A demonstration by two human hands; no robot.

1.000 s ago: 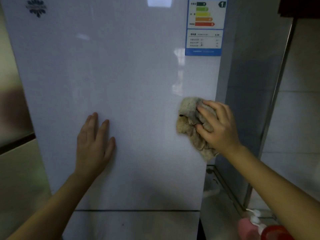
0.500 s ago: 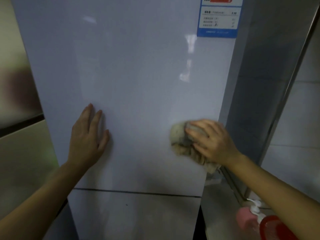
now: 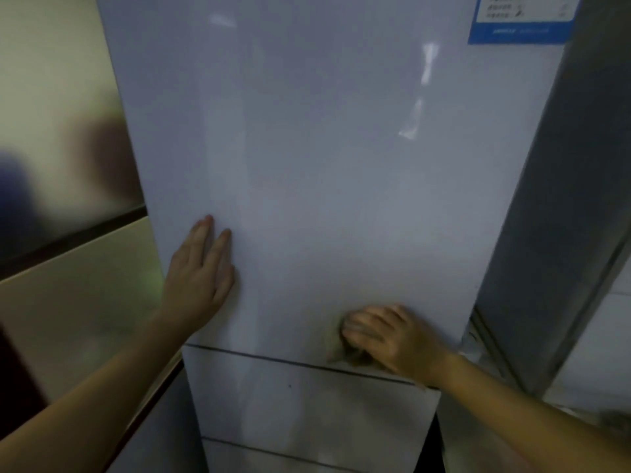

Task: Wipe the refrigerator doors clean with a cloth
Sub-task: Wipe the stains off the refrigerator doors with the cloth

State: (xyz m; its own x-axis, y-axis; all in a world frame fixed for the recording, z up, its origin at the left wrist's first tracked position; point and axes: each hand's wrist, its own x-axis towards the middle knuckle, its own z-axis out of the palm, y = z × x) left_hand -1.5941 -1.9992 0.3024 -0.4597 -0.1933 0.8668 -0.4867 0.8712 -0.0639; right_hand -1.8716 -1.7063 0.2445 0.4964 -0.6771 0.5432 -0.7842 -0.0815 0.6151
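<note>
Right hand (image 3: 392,339): fingers curled over the cloth (image 3: 336,348), pressing it to the upper door (image 3: 324,165) near its bottom right edge.
Left hand (image 3: 199,278): flat, fingers straight, resting on the same door's lower left.
Label (image 3: 519,18): blue-edged, top right.

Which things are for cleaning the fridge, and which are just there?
For the job: cloth, right hand gripping it, left hand flat on the upper fridge door, lower door.
Just there: blue label, cream panel beside the fridge.
</note>
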